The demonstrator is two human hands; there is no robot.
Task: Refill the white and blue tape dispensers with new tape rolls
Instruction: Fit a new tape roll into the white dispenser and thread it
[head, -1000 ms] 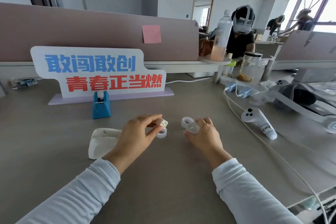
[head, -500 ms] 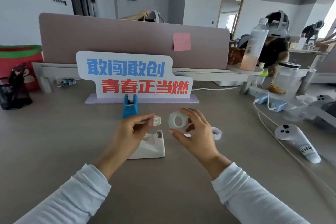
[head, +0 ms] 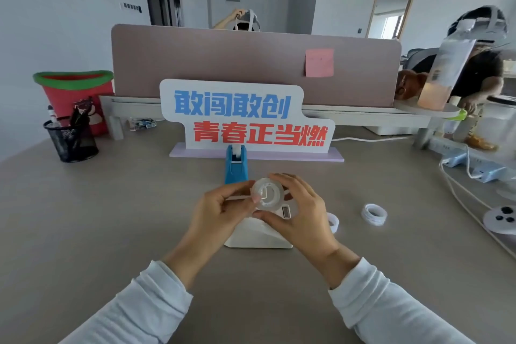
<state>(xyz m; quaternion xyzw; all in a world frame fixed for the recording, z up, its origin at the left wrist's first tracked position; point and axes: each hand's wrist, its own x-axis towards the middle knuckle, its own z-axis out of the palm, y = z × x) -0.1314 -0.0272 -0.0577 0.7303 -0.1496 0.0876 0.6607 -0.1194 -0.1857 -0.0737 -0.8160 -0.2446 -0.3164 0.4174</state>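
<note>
A clear tape roll (head: 267, 194) is held upright above the desk between both hands, with a small white core piece sitting in its hole. My right hand (head: 300, 215) grips the roll's rim from the right. My left hand (head: 220, 212) pinches at the roll's left side, fingertips on the core piece. Under my hands lies the white tape dispenser (head: 258, 234), partly hidden. The blue tape dispenser (head: 236, 164) stands upright behind, in front of the sign. A second tape roll (head: 374, 214) lies flat to the right, and a small white ring (head: 332, 222) rests beside my right hand.
A white sign (head: 245, 116) with blue and red characters stands on a lilac base at the back. A black mesh pen cup (head: 71, 139) sits far left. White cables (head: 463, 198), power strips (head: 474, 166) and a white controller (head: 499, 219) lie at the right.
My hands came together: the core piece in my left hand now sits in the hole of the roll in my right hand. The view shifted left and closer.
</note>
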